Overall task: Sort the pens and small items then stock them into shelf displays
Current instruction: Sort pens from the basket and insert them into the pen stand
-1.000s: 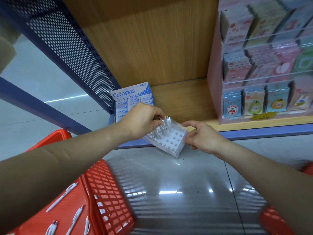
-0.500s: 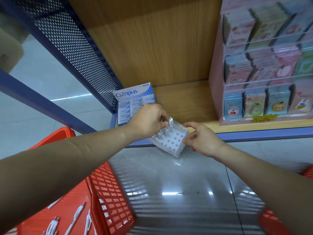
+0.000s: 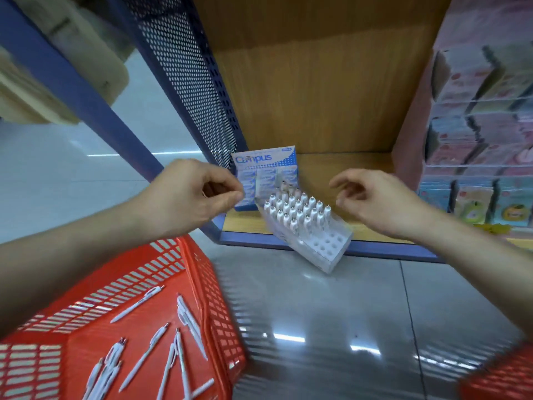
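Both hands hover clear of the white pen holder [image 3: 317, 241]. Left hand [image 3: 190, 194], to its left, is curled, thumb meeting fingertip, with nothing visible in it. Right hand [image 3: 377, 200], to its right, hangs relaxed and empty. Partly filled with white pens [image 3: 291, 209], the holder tilts over the wooden shelf [image 3: 331, 171] edge, just before a Campus box [image 3: 265, 163]. Loose pens [image 3: 187, 316] lie in the red basket [image 3: 196, 272] below-left of it.

The wooden shelf [image 3: 317, 166] is carrying a blue Campus box [image 3: 265, 160] just beyond the left grip [image 3: 196, 194], a white pen block [image 3: 314, 241] tilting over its front edge between both grips, and a pink card rack [image 3: 476, 168] past the right grip [image 3: 375, 200].
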